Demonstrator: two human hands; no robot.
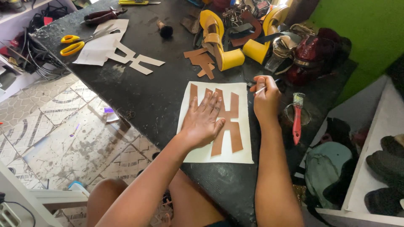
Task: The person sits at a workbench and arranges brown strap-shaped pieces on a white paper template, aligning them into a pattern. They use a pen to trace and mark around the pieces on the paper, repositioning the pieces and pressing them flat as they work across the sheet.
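Left hand: the left hand (205, 122) lies flat, fingers spread, pressing on the brown cutout (221, 122); its grip is apart, closed on nothing.
Right hand: the right hand (266, 98) sits at the right edge of the white sheet (201, 154), grip clamped on a thin pen (261, 90) whose tip points left, toward the sheet's upper right corner.
Brown cutout: it lies on the white sheet, its long axis running from the far edge of the sheet toward the person, with cross arms branching out sideways.
White sheet: it rests on the dark worktop (155, 96), near the edge closest to the person, slightly turned against that edge.
Edges: the worktop's left edge runs on a slant, with tiled floor (63, 122) below it; the near edge stops just above the person's knees.
Open room: bare worktop lies left of the sheet, between it and the white paper patterns (134, 59) farther back.
Right side: a red-handled brush (297, 120) lies across a small round tin (296, 114), just beside the right hand.
Far side: yellow shoe heels (227, 40), brown scraps (202, 61) and yellow-handled scissors (72, 44) crowd the back.
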